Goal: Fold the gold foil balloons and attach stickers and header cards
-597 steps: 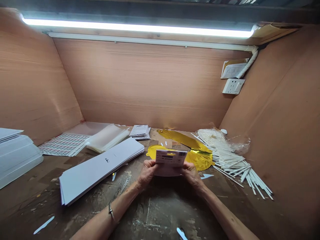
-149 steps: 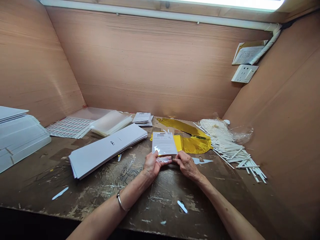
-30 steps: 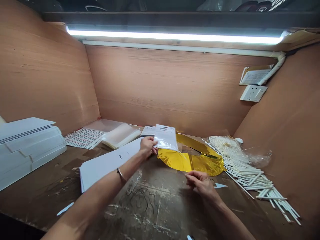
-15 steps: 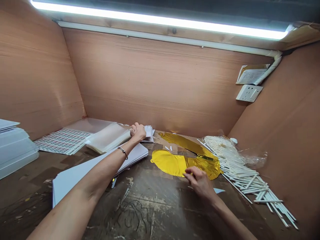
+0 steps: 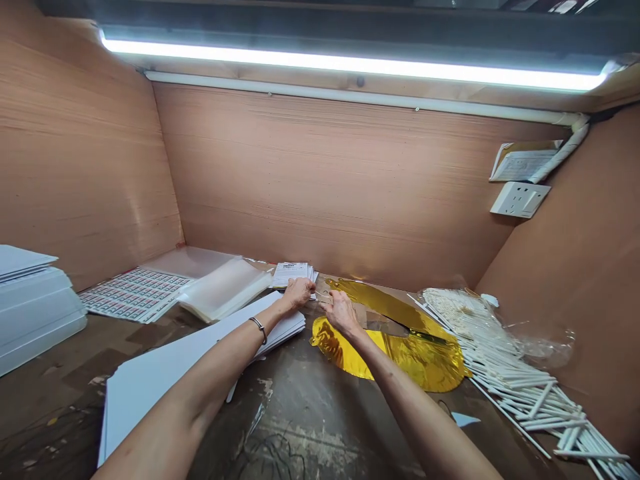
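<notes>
The left hand [image 5: 299, 293] and right hand [image 5: 343, 313] nearly meet, fingers pinched on something too thin to tell, over a gold foil balloon [image 5: 340, 353], beside a stack of cards [image 5: 293, 274].

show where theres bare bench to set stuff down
Bare bench lies between the white card sheets and gold foil balloon, and left of the sheets. Crowded: back centre around the left hand and right hand, and the white paper sticks at right.

Left hand [image 5: 299, 293], right hand [image 5: 343, 313], both bare, left forearm [image 5: 210, 380], right forearm [image 5: 410, 407], bare to frame edge, slim silver-toned bangle [image 5: 258, 327] on left wrist, sitting slightly loose
</notes>
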Motion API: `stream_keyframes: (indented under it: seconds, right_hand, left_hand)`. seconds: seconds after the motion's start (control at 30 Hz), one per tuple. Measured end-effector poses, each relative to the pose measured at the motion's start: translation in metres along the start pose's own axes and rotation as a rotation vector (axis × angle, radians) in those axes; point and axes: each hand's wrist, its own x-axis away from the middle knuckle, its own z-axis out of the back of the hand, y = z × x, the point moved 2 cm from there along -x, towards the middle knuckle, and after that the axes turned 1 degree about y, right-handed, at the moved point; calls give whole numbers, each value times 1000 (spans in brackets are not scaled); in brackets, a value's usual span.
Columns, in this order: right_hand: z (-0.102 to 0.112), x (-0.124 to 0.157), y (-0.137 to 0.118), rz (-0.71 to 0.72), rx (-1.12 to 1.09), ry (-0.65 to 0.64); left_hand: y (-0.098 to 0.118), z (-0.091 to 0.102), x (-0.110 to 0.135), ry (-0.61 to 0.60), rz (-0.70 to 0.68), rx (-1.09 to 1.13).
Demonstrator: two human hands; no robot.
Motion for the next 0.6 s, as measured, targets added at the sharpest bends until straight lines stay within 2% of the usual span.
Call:
stream_keyframes:
  seconds: [0.13,0.2,0.27,0.37,0.4,0.43,0.5,0.53,0.57,0.6]
  right_hand:
    - [-8,-21,-17,-63,-27,-99]
    - [-10,-25,-27,-42,-35,-91]
    - [-10,-17,-32,-16,-39,-68]
    - [0,18,-27,54,-68,-110]
    - [6,34,-21,139,-111,-168]
    - [12,52,-14,251,-166,-236]
    - [30,82,8,460,-256,-312]
    - [39,92,23,504,-256,-295]
    - [49,98,43,479,-212,-237]
    - [58,99,65,403,-133,-163]
  left_hand:
    - [0,6,7,44,-43,68]
    - [0,13,10,53,-66,94]
    - [1,21,14,61,-92,109]
    - [12,38,33,17,-125,225]
    - [18,44,45,-46,-124,334]
    - [26,50,60,-173,-108,467]
    - [45,66,99,-337,-173,536]
    - [55,74,120,-415,-211,552]
    - [65,82,140,-545,-271,560]
    - [75,87,160,-793,-378,533]
